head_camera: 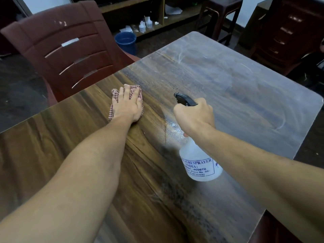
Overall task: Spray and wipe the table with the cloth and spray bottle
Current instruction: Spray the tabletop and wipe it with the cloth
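Observation:
A wooden table (245, 88) fills the view, with wet droplets near its middle and pale wipe streaks on its far half. My left hand (127, 104) lies flat with straight fingers on a red-and-white checked cloth (114, 93) near the table's left edge, pressing it down. My right hand (194, 115) grips the neck and trigger of a translucent white spray bottle (199, 162) with a black nozzle (182, 99). The bottle is held tilted above the table, nozzle pointing away from me and to the left.
A dark red plastic chair (66, 50) stands against the table's left edge. A blue bucket (126, 42) sits on the floor beyond it, below a low shelf with small bottles. A dark stool (220, 16) and a wooden drawer unit (287, 32) stand at the far right.

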